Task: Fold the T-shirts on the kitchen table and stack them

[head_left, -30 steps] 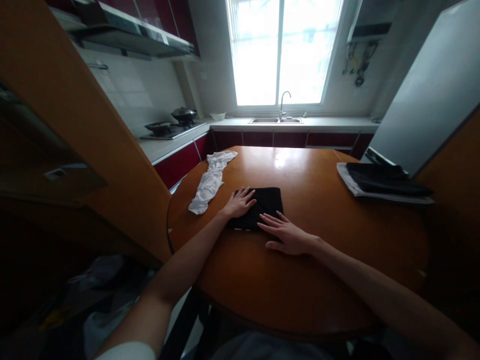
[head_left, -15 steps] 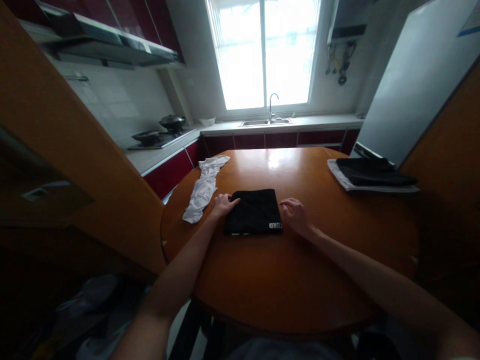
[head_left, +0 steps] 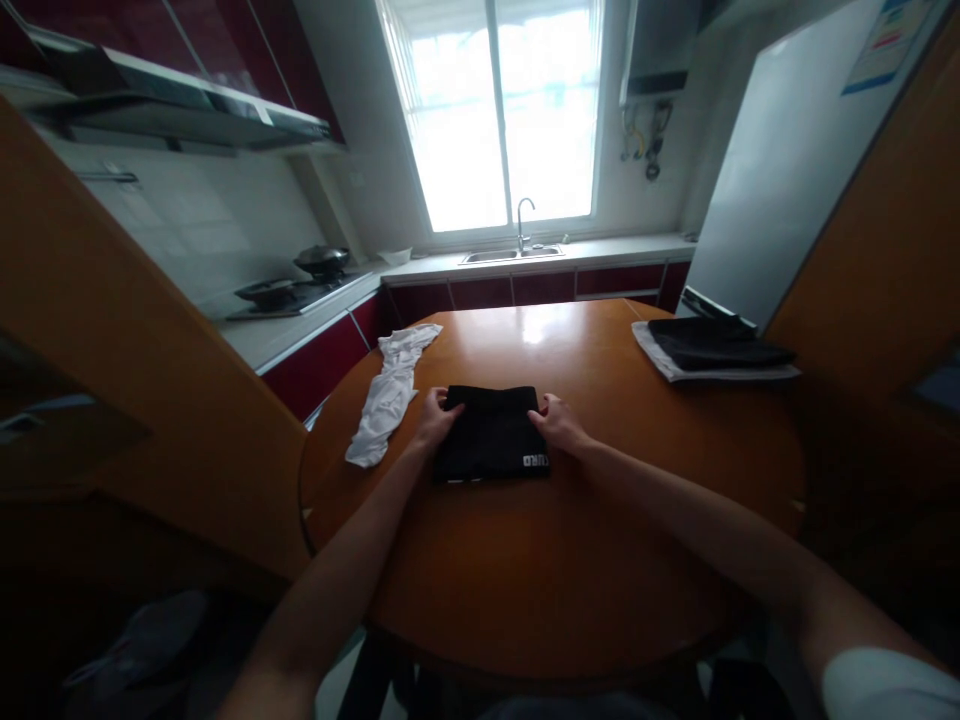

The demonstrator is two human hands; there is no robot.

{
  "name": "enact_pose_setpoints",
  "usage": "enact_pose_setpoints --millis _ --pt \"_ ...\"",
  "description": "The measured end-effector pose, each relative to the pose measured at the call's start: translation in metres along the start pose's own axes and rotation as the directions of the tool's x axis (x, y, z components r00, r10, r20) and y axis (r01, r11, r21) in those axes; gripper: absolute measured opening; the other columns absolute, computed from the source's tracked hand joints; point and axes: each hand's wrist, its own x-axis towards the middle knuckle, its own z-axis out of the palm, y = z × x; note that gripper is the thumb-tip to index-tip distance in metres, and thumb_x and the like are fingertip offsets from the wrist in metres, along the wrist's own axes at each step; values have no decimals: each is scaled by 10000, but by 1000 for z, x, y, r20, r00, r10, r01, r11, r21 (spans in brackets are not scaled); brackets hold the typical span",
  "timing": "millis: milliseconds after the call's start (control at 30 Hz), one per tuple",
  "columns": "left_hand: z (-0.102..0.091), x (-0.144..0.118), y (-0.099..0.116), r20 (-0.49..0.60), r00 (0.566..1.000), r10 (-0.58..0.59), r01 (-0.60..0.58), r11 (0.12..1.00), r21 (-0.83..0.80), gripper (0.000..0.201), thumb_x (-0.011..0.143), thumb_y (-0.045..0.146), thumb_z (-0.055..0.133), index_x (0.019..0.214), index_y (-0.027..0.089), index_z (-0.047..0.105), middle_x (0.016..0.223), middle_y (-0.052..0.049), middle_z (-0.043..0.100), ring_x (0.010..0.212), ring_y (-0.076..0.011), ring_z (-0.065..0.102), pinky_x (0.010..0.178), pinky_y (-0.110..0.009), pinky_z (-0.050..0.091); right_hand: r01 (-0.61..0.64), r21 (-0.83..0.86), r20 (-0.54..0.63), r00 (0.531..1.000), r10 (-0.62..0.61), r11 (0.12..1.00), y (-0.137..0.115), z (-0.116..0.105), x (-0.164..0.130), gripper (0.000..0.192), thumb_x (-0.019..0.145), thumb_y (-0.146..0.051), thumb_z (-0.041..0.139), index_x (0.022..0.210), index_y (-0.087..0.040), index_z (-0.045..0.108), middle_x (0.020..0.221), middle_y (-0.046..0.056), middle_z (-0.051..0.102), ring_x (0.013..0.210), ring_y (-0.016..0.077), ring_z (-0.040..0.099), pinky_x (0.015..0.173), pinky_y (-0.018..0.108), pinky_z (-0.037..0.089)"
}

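First observer: Where is the piece lying, and how are the hands standing?

Second observer: The flat, folded black cloth (head_left: 491, 435), with white lettering (head_left: 535, 461) at its near right corner, is lying before the person on the glossy, round-edged brown wooden table (head_left: 570, 570). The bare left hand (head_left: 436, 418) is pinching its far left corner; the bare right hand (head_left: 556, 422) is pinching its right side, near the far corner. Both thumbs are resting on top, with fingers curling at the edges; their tips are hidden from me.

First observer: What faults are you noting?

Second observer: The far edge is dipping slightly between the hands. Should one hand be pulling harder, the layers could be slipping and the fold skewing. If only the upper layers are sitting in the grip — I cannot tell — a lift could be leaving the lower ones trailing.

First observer: Surroundings?

Second observer: The crumpled white cloth (head_left: 382, 400) is lying near the left hand; a leftward swing could be snagging it. The pile of folded dark cloth (head_left: 712, 345) is sitting well apart.
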Motion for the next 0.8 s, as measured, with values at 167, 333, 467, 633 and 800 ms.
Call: enact_pose_setpoints --millis 167,333,467,633,800 --pt "-12 -14 33 -51 989 142 -150 951 -271 663 736 322 736 1324 251 437 1061 -34 709 976 -218 706 844 -346 584 -68 287 115 993 36 956 -14 -6 33 378 700 -472 839 839 -166 665 662 60 678 657 221 644 595 321 502" --pt "-23 -14 72 -114 974 197 -224 916 -332 759 711 375 767 1401 270 471 1099 -43 716 995 -239 710 861 -373 596 -27 477 142 989 -46 879 -23 -28 43 356 709 -463 783 896 -173 693 823 54 740 695 179 654 610 290 506" --pt "-6 6 103 -138 951 275 -307 879 -366 716 641 339 826 1316 236 607 1177 -53 714 1062 -250 688 939 -381 566 191 635 -50 977 -207 748 -26 -72 46 359 667 -430 808 913 -178 736 917 46 756 819 198 672 760 325 522" --pt "55 41 157 -92 929 359 -367 853 -372 477 643 314 824 1101 207 744 1010 -20 753 967 -233 690 867 -347 569 415 469 -275 908 -318 780 -23 -161 56 297 687 -433 790 853 -188 763 844 15 741 834 212 652 768 336 503" --pt "144 67 227 -78 867 492 -475 770 -425 309 648 275 813 943 192 777 850 1 740 834 -197 667 767 -307 562 451 277 -411 854 -320 848 -9 -265 69 350 706 -495 765 866 -184 745 852 13 730 853 215 649 791 349 503"
